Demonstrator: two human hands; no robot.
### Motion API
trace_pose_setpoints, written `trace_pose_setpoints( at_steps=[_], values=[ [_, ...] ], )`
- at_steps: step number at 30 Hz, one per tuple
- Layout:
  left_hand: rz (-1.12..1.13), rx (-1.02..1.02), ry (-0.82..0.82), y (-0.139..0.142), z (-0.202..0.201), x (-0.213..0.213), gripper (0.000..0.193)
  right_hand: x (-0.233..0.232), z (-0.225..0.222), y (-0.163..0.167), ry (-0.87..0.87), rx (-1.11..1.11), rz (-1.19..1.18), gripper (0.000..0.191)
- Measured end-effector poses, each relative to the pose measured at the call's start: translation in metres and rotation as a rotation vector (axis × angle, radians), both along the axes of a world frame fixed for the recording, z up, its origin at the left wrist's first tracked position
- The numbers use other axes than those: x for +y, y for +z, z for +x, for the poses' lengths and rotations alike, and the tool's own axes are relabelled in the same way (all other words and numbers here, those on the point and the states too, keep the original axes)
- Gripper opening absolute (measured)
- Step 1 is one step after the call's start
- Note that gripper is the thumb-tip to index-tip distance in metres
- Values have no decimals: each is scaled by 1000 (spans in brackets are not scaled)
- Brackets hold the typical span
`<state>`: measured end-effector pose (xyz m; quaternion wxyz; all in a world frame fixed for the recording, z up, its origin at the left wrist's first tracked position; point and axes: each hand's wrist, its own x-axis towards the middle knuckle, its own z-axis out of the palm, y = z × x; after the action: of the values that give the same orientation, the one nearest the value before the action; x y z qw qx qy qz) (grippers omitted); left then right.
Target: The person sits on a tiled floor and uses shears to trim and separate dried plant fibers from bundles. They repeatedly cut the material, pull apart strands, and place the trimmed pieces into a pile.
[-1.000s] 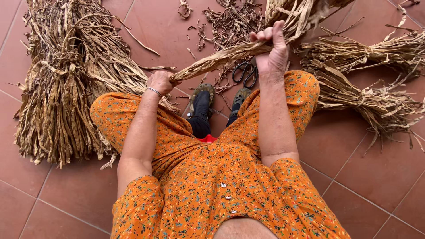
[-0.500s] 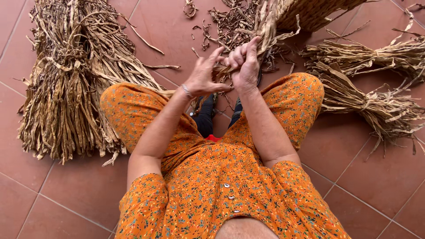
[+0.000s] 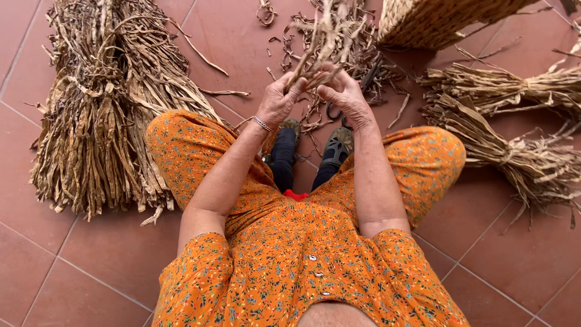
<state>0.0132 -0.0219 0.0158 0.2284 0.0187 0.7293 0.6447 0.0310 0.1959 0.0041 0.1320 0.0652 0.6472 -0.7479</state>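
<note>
Two hands meet at the upper centre of the frame over a small bunch of dried leaf strands (image 3: 321, 57), and the scene around them reads left to right. At the upper left a large tied sheaf of dried leaves (image 3: 103, 109) lies on the red tiled floor (image 3: 85, 266), touching the person's orange-clad knee. Just right of it, the left hand (image 3: 279, 100), a thin bracelet (image 3: 261, 123) at its wrist, has its grip pressed together on the lower end of the strands. The right hand (image 3: 346, 97) pinches the same strands from the other side, fingertips nearly touching the left's, so the bunch stands up between them. Below the hands are dark shoes, and a pair of scissors (image 3: 339, 109) lies partly hidden behind the right hand among loose scraps (image 3: 315, 30). At the top right is the rim of a woven basket (image 3: 436, 21), and along the right edge lie two smaller tied bundles (image 3: 508, 115).

The step in hand looks like gathering and twisting the strands together. Any further twist would call for a firm pinch at the base while the free ends are turned.
</note>
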Motion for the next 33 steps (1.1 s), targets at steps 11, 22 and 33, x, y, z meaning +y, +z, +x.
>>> trace_pose_setpoints(
  at_steps=[11, 22, 33],
  values=[
    [98, 39, 238, -47, -78, -9, 29, 27, -38, -134, -468, -506, 760, 55],
    [98, 150, 278, -36, -85, -24, 17, 30, -50, -134, -384, -633, 1032, 64],
    [-273, 470, 524, -12, -62, -61, 17, 7, -11, -89, -746, -456, -20, 50]
  ],
)
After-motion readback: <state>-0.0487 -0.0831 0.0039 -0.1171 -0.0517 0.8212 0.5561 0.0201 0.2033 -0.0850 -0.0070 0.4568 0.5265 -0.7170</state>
